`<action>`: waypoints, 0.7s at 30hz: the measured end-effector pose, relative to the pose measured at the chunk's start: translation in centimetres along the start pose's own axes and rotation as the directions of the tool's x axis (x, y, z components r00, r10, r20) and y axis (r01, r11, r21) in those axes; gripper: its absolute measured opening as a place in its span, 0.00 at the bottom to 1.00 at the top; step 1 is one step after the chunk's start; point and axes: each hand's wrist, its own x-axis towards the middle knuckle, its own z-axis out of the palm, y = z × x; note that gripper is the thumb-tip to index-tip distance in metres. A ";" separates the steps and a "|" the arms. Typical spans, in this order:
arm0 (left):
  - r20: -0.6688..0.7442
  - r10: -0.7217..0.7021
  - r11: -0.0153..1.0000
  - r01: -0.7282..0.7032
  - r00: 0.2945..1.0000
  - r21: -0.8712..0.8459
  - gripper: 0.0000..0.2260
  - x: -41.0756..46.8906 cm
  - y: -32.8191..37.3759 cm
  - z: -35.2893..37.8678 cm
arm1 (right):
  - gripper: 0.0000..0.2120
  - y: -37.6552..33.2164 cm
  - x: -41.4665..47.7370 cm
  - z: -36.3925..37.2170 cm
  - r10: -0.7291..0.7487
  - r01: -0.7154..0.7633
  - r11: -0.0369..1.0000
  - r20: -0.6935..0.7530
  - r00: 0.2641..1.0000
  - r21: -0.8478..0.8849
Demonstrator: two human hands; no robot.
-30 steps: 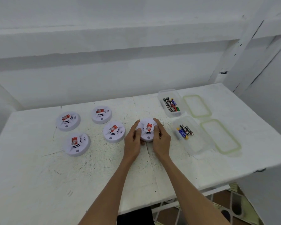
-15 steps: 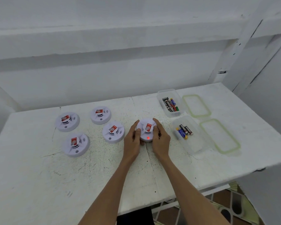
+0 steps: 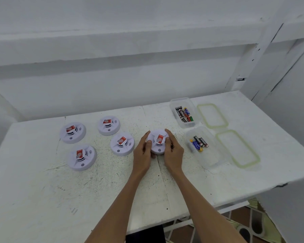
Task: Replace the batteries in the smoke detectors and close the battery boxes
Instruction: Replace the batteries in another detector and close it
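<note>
Both hands are at one smoke detector (image 3: 158, 141), which is near the middle of the white surface (image 3: 42, 190), a little to the right. The left hand (image 3: 142, 151) grips its left edge and the right hand (image 3: 173, 151) grips its right edge. The fingers (image 3: 168, 133) of each hand are curled round the rim, and the thumbs lie on the near part of the top. I cannot tell whether the detector rests flat on the surface or is lifted a little. It is round and white, with a red label on its raised centre and a small grey dot near the front edge. Four other detectors of the same kind lie flat to the left, untouched. The nearest one (image 3: 122, 143) is just beside the left hand, one (image 3: 109, 125) is behind it, and two more, (image 3: 73, 132) and (image 3: 82, 157), are further to the left. To the right of the hands stand two clear plastic boxes without lids. The far box (image 3: 180, 99) contains a heap of batteries (image 3: 182, 114), mostly black, with some blue and green. The near box (image 3: 211, 158) is close to the right hand and contains a few batteries (image 3: 198, 143) at its far end, black and blue ones. Each box has its lid beside it on the right, lying flat. The far lid (image 3: 212, 115) and the near lid (image 3: 238, 148) are both clear with a pale green rim.
</note>
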 end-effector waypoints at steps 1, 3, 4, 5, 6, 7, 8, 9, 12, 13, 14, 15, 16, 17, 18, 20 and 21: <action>0.002 -0.003 1.000 0.003 1.000 -0.002 0.19 0.0 0.0 0.0 | 0.16 0.0 0.0 0.0 -0.002 0.002 1.000 0.000 1.000 -0.002; 0.006 -0.008 1.000 0.008 1.000 -0.003 0.19 0.0 0.0 0.0 | 0.16 0.1 -0.1 0.0 -0.002 0.002 1.000 0.000 1.000 -0.004; 0.006 -0.007 1.000 0.007 1.000 -0.002 0.19 0.0 0.1 0.1 | 0.16 0.0 0.0 0.0 0.002 -0.002 1.000 0.002 1.000 -0.004; 0.005 -0.007 1.000 0.007 1.000 0.004 0.19 -0.1 0.3 0.1 | 0.16 0.0 0.0 0.0 0.006 -0.006 1.000 0.002 1.000 -0.006; 0.005 -0.008 1.000 0.008 1.000 0.007 0.19 -0.1 0.3 0.1 | 0.16 0.0 0.0 0.0 0.007 -0.007 1.000 0.002 1.000 -0.009; 0.003 -0.011 1.000 0.011 1.000 0.010 0.19 -0.1 0.4 0.1 | 0.16 0.0 0.0 0.0 0.012 -0.012 1.000 0.002 1.000 -0.010; 0.004 -0.014 1.000 0.014 1.000 0.009 0.19 -0.1 0.3 0.1 | 0.16 -0.1 0.0 0.0 0.019 -0.018 1.000 0.003 1.000 -0.009; 0.006 -0.021 1.000 0.021 1.000 0.010 0.19 0.0 0.3 0.0 | 0.16 -0.1 0.0 0.0 0.022 -0.022 1.000 0.004 1.000 -0.009; 0.010 -0.010 1.000 0.010 1.000 0.010 0.19 0.0 0.3 0.1 | 0.16 -0.2 -0.1 -0.1 0.018 -0.018 1.000 0.001 1.000 -0.012; 0.014 -0.010 1.000 0.010 1.000 0.010 0.19 0.0 0.3 0.1 | 0.16 -0.1 -0.1 -0.1 0.023 -0.023 1.000 0.003 1.000 -0.010; 0.019 -0.008 1.000 0.008 1.000 0.008 0.19 0.0 0.2 0.1 | 0.16 -0.1 0.0 -0.1 0.031 -0.031 1.000 0.010 0.999 -0.002; 0.029 -0.017 1.000 0.017 0.999 0.004 0.19 0.1 0.1 0.0 | 0.16 -0.2 0.0 -0.2 0.044 -0.044 0.999 0.022 0.999 0.003; 0.043 -0.037 0.999 0.037 0.998 -0.006 0.20 0.2 -0.2 -0.2 | 0.16 -0.4 0.1 -0.2 0.058 -0.058 0.998 0.041 0.997 0.007; 0.077 -0.054 0.998 0.055 0.996 -0.007 0.21 0.4 -0.2 -0.4 | 0.16 -0.5 0.5 -0.2 0.074 -0.075 0.997 0.061 0.995 0.008; 0.130 -0.063 0.998 0.064 0.989 -0.008 0.22 0.8 -0.3 -0.7 | 0.16 -0.7 0.9 -0.2 0.105 -0.106 0.994 0.077 0.991 0.002; 0.235 -0.020 0.999 0.013 0.972 0.034 0.24 1.8 0.5 -1.2 | 0.13 -1.5 2.2 -0.1 0.186 -0.185 0.983 0.084 0.979 -0.012; 0.266 0.018 0.997 -0.037 0.964 0.068 0.25 2.3 1.4 -1.5 | 0.12 -2.0 2.9 0.1 0.218 -0.217 0.976 0.082 0.973 -0.017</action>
